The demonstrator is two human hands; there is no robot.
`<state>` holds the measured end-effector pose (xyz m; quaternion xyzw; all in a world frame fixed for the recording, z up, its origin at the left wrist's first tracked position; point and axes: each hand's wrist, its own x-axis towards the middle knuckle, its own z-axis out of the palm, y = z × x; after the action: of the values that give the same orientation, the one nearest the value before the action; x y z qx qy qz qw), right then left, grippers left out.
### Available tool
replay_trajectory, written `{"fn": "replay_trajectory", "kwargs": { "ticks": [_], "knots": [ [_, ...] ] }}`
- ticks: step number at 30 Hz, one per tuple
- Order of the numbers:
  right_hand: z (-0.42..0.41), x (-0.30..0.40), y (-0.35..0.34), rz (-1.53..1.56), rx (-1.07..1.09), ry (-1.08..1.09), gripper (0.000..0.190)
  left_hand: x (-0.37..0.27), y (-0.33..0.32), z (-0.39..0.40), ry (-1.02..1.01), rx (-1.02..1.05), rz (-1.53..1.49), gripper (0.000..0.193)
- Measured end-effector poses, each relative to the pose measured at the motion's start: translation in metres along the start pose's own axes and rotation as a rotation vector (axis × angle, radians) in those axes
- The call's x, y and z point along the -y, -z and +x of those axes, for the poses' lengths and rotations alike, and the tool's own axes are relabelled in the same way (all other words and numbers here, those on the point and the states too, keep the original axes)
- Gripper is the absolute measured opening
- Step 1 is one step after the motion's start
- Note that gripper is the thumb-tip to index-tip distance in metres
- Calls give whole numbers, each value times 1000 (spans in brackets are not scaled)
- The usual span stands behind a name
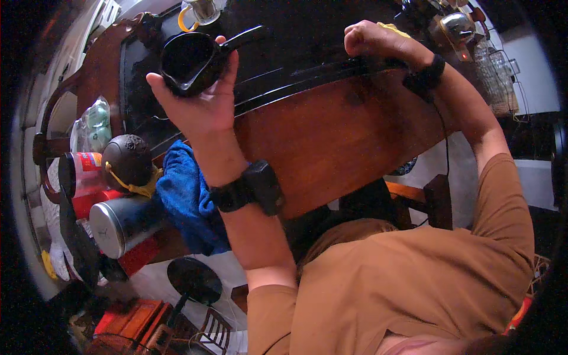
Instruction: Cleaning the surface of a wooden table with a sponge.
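Note:
My left hand (pixel 208 97), palm up, holds a black spouted vessel with a side handle (pixel 191 62) from below, thumb and fingers around its sides. Its handle points to the upper right, over a black tray (pixel 288 53). Just beyond it stands a glass cup with a yellow handle (pixel 206 11). On the right, my right hand (pixel 368 40) is closed in a fist above the tray, with a yellow cloth (pixel 394 29) showing at its far side. The fingers hide most of the cloth. Each wrist wears a black strapped device.
Left of my left forearm lie a blue towel (pixel 182 186), a dark round jar (pixel 128 159), a metal canister (pixel 120 224) and a red-lidded plastic jar (pixel 86 177). A shiny metal kettle (pixel 457 26) and glassware (pixel 495 71) stand at upper right. A cable hangs from my right wrist.

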<state>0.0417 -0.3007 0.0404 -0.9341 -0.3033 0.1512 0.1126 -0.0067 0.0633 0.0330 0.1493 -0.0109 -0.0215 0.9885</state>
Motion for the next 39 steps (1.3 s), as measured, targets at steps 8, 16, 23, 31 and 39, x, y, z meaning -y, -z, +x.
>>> {"fn": "replay_trajectory", "kwargs": {
  "ticks": [8,16,23,31,39],
  "knots": [
    [-4,12,-4,-201,-87,-36,6,1,-2,0,-13,-16,29,69],
    [6,27,-2,-251,-77,53,10,1,2,-1,-26,-36,49,69],
    [11,25,0,-244,-1,177,19,0,2,0,-18,-62,66,70],
    [2,-4,-7,102,-275,213,8,1,1,1,-6,-24,62,70],
    [-10,-4,5,110,-257,33,10,2,-3,0,-20,-79,99,70]
  ]
}}
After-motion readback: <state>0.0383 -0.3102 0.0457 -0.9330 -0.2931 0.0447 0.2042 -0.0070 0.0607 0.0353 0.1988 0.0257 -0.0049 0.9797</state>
